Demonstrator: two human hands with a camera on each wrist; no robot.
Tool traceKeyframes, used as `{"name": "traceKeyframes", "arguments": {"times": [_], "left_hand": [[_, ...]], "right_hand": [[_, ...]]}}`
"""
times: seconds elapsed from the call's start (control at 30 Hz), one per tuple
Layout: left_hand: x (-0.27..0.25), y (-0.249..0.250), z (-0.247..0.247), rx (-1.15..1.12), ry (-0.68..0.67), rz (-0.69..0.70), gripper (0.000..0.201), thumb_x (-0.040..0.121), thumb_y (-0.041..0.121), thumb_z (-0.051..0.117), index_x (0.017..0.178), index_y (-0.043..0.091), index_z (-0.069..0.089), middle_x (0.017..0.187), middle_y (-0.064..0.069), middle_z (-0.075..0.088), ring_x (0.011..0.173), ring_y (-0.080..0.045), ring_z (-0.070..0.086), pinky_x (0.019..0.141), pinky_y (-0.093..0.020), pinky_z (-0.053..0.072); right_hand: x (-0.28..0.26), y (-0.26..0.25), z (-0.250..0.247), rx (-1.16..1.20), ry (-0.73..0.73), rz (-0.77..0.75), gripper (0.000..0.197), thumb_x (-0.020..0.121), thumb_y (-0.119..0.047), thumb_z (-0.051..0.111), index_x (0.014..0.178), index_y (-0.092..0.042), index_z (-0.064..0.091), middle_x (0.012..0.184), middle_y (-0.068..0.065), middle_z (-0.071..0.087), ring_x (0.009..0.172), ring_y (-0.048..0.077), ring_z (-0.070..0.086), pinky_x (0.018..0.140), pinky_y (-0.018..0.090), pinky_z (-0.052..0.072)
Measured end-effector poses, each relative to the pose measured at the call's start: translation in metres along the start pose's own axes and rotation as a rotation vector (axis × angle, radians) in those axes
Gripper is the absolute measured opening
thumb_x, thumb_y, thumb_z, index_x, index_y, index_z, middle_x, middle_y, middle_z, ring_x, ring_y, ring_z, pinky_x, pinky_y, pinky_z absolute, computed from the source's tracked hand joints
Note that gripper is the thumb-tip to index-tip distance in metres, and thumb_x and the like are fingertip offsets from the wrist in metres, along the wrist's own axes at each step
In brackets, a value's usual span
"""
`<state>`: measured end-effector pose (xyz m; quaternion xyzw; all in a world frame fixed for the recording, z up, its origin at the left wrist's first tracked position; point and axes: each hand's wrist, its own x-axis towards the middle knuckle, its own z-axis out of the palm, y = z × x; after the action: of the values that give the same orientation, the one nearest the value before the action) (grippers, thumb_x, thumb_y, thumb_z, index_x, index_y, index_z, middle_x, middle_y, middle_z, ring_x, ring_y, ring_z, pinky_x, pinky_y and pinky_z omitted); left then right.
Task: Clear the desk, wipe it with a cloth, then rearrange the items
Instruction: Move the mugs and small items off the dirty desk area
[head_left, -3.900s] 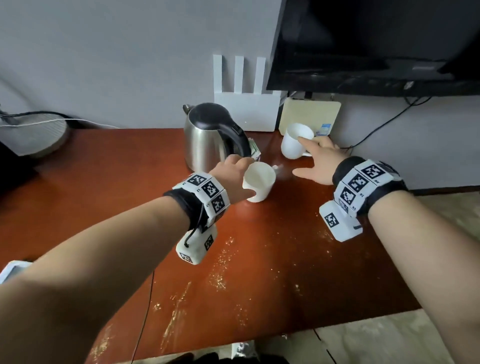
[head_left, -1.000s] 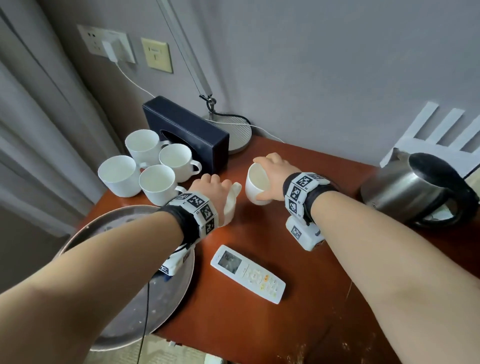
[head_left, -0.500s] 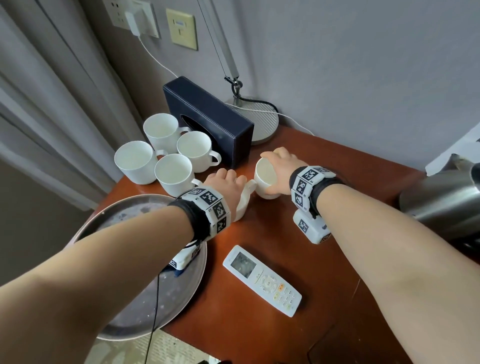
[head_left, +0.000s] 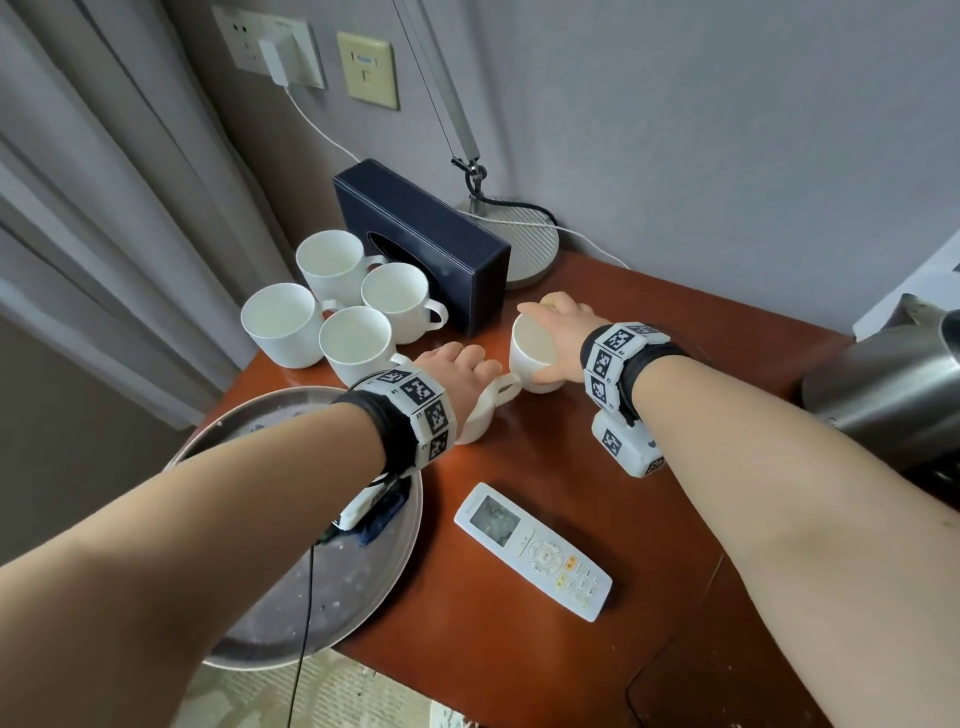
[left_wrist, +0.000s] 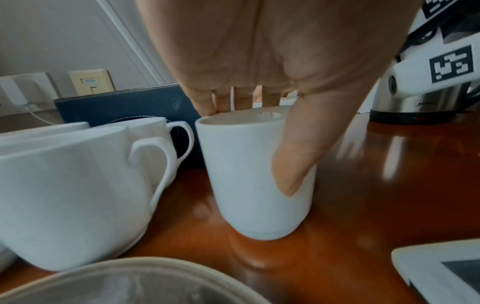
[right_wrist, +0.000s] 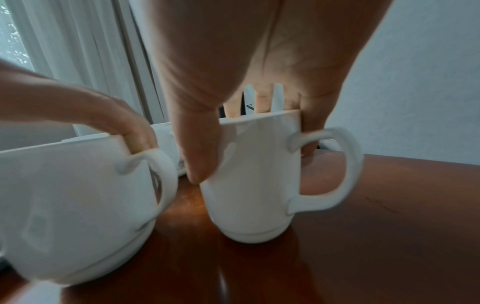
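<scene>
Both hands grasp white cups from above. Thumb on the near wall and fingers over the far rim, the left hand (head_left: 457, 374) clasps the left cup (left_wrist: 257, 174), which stands upright on the red-brown desk (head_left: 597, 467). In the same way the right hand (head_left: 558, 322) clasps the right cup (right_wrist: 257, 174), which also stands upright on the desk, its handle pointing at the left cup just beside it. Four more white cups (head_left: 353, 343) cluster just left of the left hand, in front of a dark blue tissue box (head_left: 441, 234). A white remote (head_left: 532, 551) lies nearer the person, beside a round metal tray (head_left: 363, 582) at the desk's corner. A steel kettle (head_left: 893, 389) stands well to the right. Small print on the remote and kettle is too small to read.
</scene>
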<state>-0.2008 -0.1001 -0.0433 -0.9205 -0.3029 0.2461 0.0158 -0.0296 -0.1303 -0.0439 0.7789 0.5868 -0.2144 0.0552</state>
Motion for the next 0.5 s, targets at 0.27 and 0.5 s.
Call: {"name": "traceKeyframes", "arguments": {"times": [0.27,0.5], "left_hand": [[-0.003,-0.005,0.008,0.045,-0.002,0.010,0.098,0.078,0.014,0.071,0.148,0.032,0.006,0.154,-0.004,0.007,0.145,-0.024,0.008,0.114,-0.036,0.023],[-0.004,-0.005,0.009,0.093,-0.002,0.005,0.092,0.082,0.018,0.066,0.148,0.035,0.005,0.152,-0.005,0.011,0.142,-0.025,0.013,0.112,-0.036,0.025]], "right_hand": [[0.018,-0.022,-0.001,0.022,0.042,-0.014,0.091,0.075,-0.037,0.072,0.147,-0.028,0.017,0.150,0.000,0.021,0.132,0.029,0.032,0.102,0.047,0.036],[0.022,-0.028,-0.003,0.019,0.036,-0.012,0.092,0.071,-0.039,0.076,0.144,-0.028,0.021,0.146,0.002,0.023,0.130,0.028,0.033,0.100,0.047,0.037]]}}
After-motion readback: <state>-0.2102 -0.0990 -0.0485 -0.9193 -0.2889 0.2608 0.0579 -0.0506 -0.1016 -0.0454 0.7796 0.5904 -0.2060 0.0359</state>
